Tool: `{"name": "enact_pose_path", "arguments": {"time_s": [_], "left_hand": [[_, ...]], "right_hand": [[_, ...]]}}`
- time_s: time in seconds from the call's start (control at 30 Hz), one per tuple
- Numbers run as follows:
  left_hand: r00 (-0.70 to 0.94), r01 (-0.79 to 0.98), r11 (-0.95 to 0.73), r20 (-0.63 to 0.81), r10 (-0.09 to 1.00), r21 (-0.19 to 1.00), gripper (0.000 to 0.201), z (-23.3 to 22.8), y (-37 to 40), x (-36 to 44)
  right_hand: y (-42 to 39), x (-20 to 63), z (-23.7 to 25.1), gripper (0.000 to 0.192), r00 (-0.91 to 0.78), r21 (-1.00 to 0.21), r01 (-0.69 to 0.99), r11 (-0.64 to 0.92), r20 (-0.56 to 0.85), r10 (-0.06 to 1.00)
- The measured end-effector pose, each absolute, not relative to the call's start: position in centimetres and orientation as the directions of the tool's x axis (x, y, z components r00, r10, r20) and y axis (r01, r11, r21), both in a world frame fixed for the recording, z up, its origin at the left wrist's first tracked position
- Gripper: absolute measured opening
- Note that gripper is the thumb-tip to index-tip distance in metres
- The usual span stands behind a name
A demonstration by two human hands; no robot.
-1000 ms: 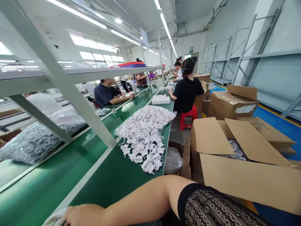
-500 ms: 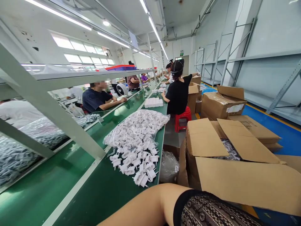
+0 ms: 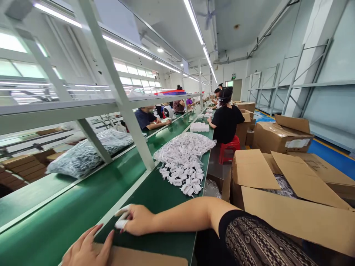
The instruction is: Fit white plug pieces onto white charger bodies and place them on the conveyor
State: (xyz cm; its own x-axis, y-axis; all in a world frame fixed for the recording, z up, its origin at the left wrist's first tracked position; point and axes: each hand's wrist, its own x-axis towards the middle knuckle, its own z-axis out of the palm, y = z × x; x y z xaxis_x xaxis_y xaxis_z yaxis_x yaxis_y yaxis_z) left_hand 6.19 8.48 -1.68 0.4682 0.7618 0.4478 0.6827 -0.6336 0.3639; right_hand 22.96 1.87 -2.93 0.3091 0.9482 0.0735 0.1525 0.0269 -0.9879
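My left hand [image 3: 85,249] is at the bottom left, fingers stretched out and thumb apart. It rests by the left end of a brown cardboard piece [image 3: 149,257], whose lower part is cut off by the frame. Just beyond it, my right hand [image 3: 137,220] hovers over or lies on the green work surface; I cannot tell which. White covers are on its fingertips, which are apart with nothing seen between them. Farther up the bench, loose white plug-like plastic parts [image 3: 191,184] spill from a clear plastic bag [image 3: 184,147] full of them.
A slanted metal post [image 3: 135,129] carries a shelf [image 3: 63,115] on the left. Behind it lies a bag of grey parts [image 3: 88,157]. Open cartons [image 3: 294,210] stand at right. A co-worker in black [image 3: 227,122] sits ahead on a red stool [image 3: 229,148], near white blocks [image 3: 199,127].
Both hands and the cardboard piece have come into view at the bottom. My view has turned leftward, so the bench and parts appear farther right. The right forearm now reaches across the bench.
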Motion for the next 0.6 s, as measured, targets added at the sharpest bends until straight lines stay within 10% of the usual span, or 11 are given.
{"name": "enact_pose_path", "arguments": {"time_s": [0.1, 0.27, 0.43, 0.6], "left_hand": [[0.471, 0.611, -0.681, 0.506, 0.722, 0.403, 0.054, -1.9, 8.3, 6.0], [0.493, 0.531, -0.705, 0.505, 0.709, 0.471, 0.049, -2.0, 8.2, 5.9], [0.481, 0.513, -0.673, 0.471, 0.739, 0.533, 0.044, -2.7, 8.6, 6.2], [0.498, 0.538, -0.637, 0.402, 0.768, 0.551, 0.044, -2.7, 8.6, 6.1]], "right_hand": [[-1.4, 23.5, -2.5, 0.043, 0.294, -0.996, 0.086, 0.028, 0.052, 0.954], [-14.2, 28.6, -1.2, 0.046, 0.365, -0.886, 0.447, 0.122, 0.305, 0.88], [-31.8, 38.9, -1.5, 0.074, 0.829, -0.718, 0.559, -0.415, 0.5, 0.251], [-50.7, 44.2, -8.6, 0.095, 0.958, -0.409, 0.011, -0.913, 0.265, -0.107]]}}
